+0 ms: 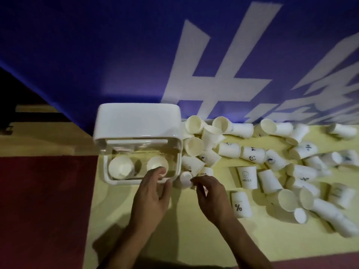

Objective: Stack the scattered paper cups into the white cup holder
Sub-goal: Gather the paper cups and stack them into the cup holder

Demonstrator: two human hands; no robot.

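1. The task is only just getting under way: the white cup holder (108,177) is carrying two short stacks in its clear compartment, a left stack (121,167) and a right stack (157,163), both sitting mouth up and well below the rim.
2. Most of the work is still waiting. Dozens of paper cups (279,162) are lying in a loose heap on the yellow surface (194,239), right of the holder and spreading toward the far right edge.
3. The cups are looking plain white with cream insides. Nearly all are resting on their sides and pointing every way, and some are pushed partly into each other. A few are bearing prints, such as the HELLO cup (247,177) and the % cup (240,204).
4. The holder is sitting at the left end of the surface against a blue banner (97,55), with its white lid part toward the back.
5. The left hand (151,193) is gripping the holder's front wall, fingers curling over the rim by the right stack and thumb outside.
6. The right hand (209,193) is drawing its fingertips together at the edge of a lying cup (185,179) just beside the holder's front right corner. Blur is hiding whether it is pinching that cup yet.
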